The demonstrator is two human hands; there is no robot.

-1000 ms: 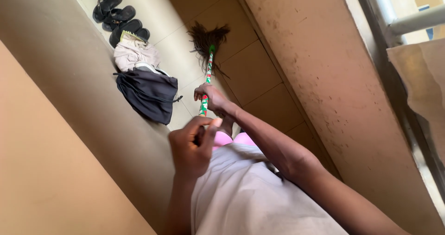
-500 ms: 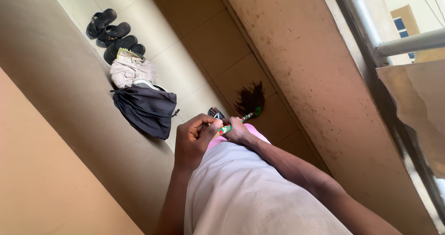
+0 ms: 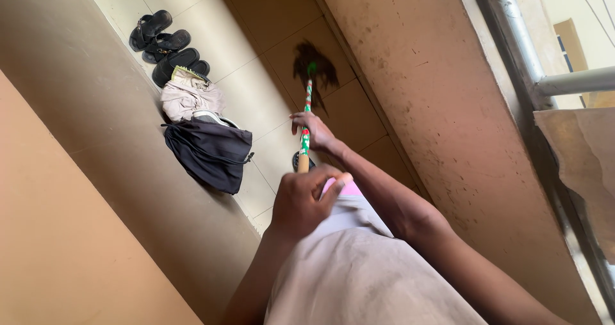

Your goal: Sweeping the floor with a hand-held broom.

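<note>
While right hand (image 3: 315,133) grips red-green patterned broom handle (image 3: 305,128), left hand (image 3: 304,203) stays off it, curled loosely.
Dark drawstring bag (image 3: 208,153) slumps shut against wall, contents hidden.

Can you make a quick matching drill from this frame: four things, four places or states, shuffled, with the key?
Things:
1. broom
2. dark bag
3. black sandals
4. beige cloth bundle

Places or states:
A. farthest along the left wall, lying on the tiled floor
B. between the sandals and the bag, against the wall
C. gripped on its green, red and white handle by the right hand, bristles on the floor tiles
D. nearest of the things along the wall, slumped at its foot

Pairs: 1-C, 2-D, 3-A, 4-B

The left hand is closed near the handle's top end.
</note>
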